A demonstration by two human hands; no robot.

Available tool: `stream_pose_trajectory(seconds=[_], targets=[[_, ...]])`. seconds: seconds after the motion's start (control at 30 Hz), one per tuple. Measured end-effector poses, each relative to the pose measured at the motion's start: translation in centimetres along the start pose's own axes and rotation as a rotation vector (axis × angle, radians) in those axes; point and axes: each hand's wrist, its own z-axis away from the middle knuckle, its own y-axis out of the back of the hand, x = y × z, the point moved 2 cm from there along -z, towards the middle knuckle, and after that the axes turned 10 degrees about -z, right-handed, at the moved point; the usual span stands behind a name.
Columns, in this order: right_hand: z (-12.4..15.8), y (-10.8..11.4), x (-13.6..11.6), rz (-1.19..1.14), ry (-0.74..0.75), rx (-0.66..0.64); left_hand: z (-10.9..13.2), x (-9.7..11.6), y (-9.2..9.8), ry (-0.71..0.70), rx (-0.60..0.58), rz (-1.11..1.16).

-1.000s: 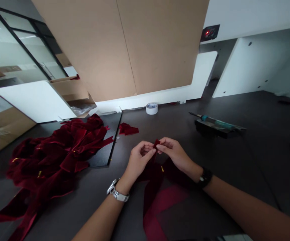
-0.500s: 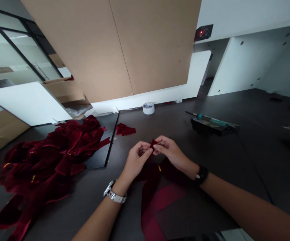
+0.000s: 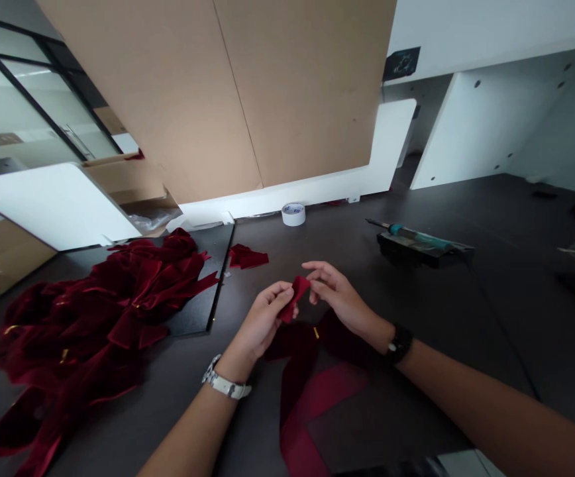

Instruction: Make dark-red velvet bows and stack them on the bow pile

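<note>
My left hand [image 3: 267,315] pinches a small folded piece of dark red velvet [image 3: 296,298] between thumb and fingers. Close by on the right, my right hand [image 3: 334,295] has its fingers apart, with the fingertips at the upper right edge of the piece; whether they touch it is hard to tell. Below both hands a dark red velvet bow [image 3: 295,358] with a gold tie [image 3: 316,332] at its middle lies on the dark table, its tails running toward me. A heap of similar red bows [image 3: 133,298] lies at the left.
Small red scraps [image 3: 248,257] lie beyond my hands. A white tape roll [image 3: 293,214] stands near the white panel. To the right, a soldering-iron-like tool [image 3: 417,237] rests on a black holder [image 3: 411,253]. A large cardboard sheet [image 3: 267,93] rises behind.
My right hand has loosened its pinch and its fingers have spread. The small velvet piece is now held by my left hand and more of it shows.
</note>
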Motion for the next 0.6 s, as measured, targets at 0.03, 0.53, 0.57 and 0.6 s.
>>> stream_pose_trajectory(seconds=[0.03, 0.53, 0.57, 0.6], targets=[[0.03, -0.11, -0.06, 0.004, -0.009, -0.045, 0.06, 0.02, -0.07, 0.038, -0.042, 0.080], [0.07, -0.24, -0.03, 0.034, -0.037, -0.058, 0.06, -0.35, -0.09, 0.052, -0.049, 0.056], [-0.01, -0.17, 0.00, 0.032, -0.033, -0.038, 0.02, -0.30, -0.11, 0.018, -0.028, -0.001], [-0.07, -0.11, 0.03, 0.035, -0.029, -0.018, -0.01, -0.23, -0.13, -0.025, -0.008, -0.067]])
